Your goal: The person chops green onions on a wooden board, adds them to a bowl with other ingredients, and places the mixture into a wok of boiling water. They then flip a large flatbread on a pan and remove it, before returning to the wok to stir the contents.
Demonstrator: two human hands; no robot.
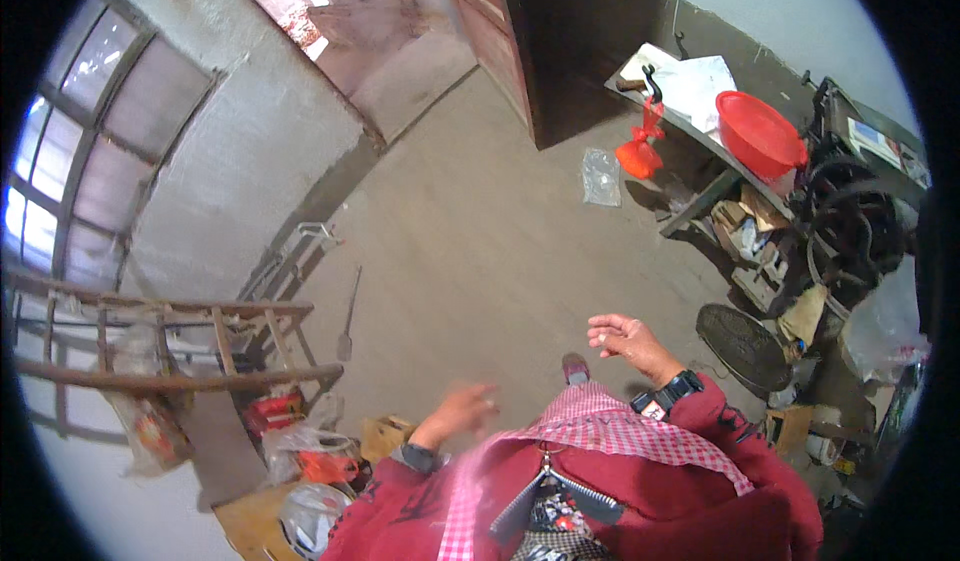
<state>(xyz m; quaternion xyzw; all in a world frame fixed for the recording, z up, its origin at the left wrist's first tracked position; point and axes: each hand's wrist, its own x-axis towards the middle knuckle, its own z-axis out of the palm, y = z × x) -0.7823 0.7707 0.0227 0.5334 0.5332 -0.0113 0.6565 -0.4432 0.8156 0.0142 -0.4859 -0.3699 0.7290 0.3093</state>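
My left hand (463,409) is blurred and hangs over the concrete floor (465,261) with its fingers stretched forward and nothing in it. To the right, my right hand (626,342) is raised with bent, parted fingers and holds nothing. A black watch (679,392) sits on the right wrist. Below the hands is a pink checked apron (600,418) over a dark red zipped jacket (660,493). The tip of one shoe (576,368) shows past the apron. The nearest thing to my right hand is a round dark pan or tray (742,345) near the floor.
A wooden ladder (176,377) juts in from the left, above bags and boxes. A long-handled tool (346,336) lies on the floor. At the right, a bench (705,137) bears a red basin (759,133); a red bag (640,152) hangs from its edge. Ahead stands an open door (491,36).
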